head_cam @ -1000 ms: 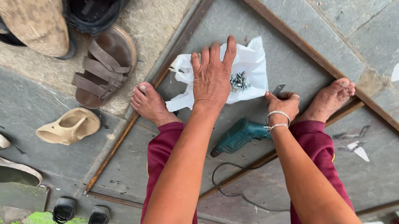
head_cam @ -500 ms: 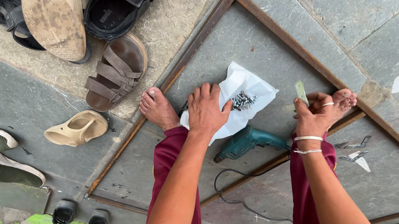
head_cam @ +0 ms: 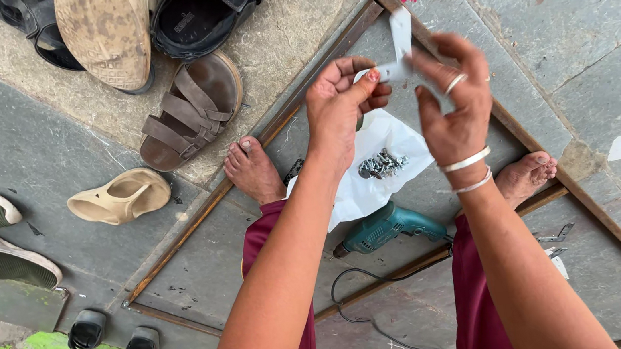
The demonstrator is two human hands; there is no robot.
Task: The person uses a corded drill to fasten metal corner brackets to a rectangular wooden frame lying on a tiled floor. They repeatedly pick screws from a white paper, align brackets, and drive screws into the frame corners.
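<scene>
both hands are raised above the grey stone floor [head_cam: 594,5] and meet around a small flat angled metal bracket [head_cam: 400,52]. the left hand [head_cam: 341,105] is closed, with thumb and fingers pinching the lower end of the bracket. the right hand [head_cam: 452,102] is half closed, its fingertips touching the bracket from the other side, and it wears a ring and two silver bangles at the wrist.

under the hands, a white plastic sheet [head_cam: 361,191] lies on the floor with a little heap of silver metal screws [head_cam: 382,163] on it. just beside the near edge of the sheet lies a teal electric drill [head_cam: 387,227], and its black cable [head_cam: 362,313] curls toward the person. a rusty thin metal frame [head_cam: 297,79] lies flat on the floor around all of this. the person's two bare feet rest at the frame, the left foot [head_cam: 253,170] close to the sheet and the right foot [head_cam: 525,177] on a frame bar.

toward the far left corner of the floor there are a brown strap sandal [head_cam: 192,110], a beige slipper [head_cam: 119,197] and black shoes [head_cam: 214,6].
</scene>
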